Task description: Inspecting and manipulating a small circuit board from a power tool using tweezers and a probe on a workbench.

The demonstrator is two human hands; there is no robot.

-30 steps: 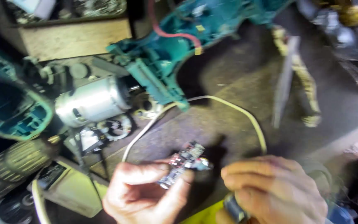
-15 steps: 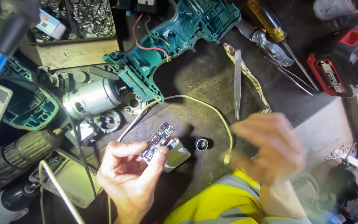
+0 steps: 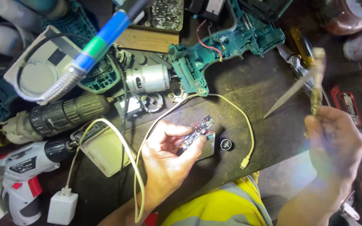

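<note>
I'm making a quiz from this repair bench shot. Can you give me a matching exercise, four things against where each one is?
Things:
1. small circuit board
2. thin tool
3. silver motor
4. white charger plug

Places:
A. bottom left, at the cable's end
B. pinched in the left hand
C. beside the open teal drill housing
D. held up by the right hand

Pairs: 1-B, 2-D, 3-C, 4-A

I am seeing my right hand (image 3: 335, 144), formerly low beside the left hand (image 3: 164, 161) holding the circuit board (image 3: 198, 129), now rising clear to the right while gripping tweezers (image 3: 302, 83) picked off the bench.
</note>
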